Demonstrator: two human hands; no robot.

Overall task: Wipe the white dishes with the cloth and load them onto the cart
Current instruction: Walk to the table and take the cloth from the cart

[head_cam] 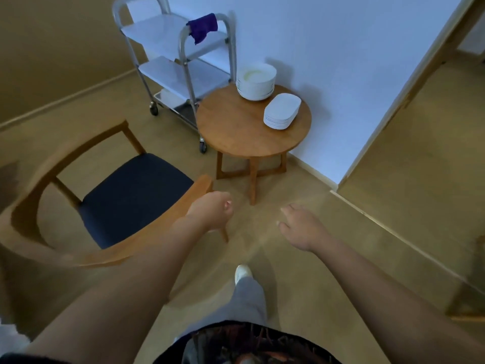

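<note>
Nearest the camera, both hands hold nothing above the floor: the left hand (212,208) has its fingers curled in loosely just beside the wooden chair (110,195), and the right hand (299,227) has its fingers relaxed and slightly spread. Beyond them stands the round tabletop (236,127), carrying a stack of round white dishes (256,81) at its far edge and a stack of oblong white plates (282,110) toward its right edge. Behind the tabletop's left side is the metal cart (181,72), with the purple cloth (202,27) draped over its handle.
</note>
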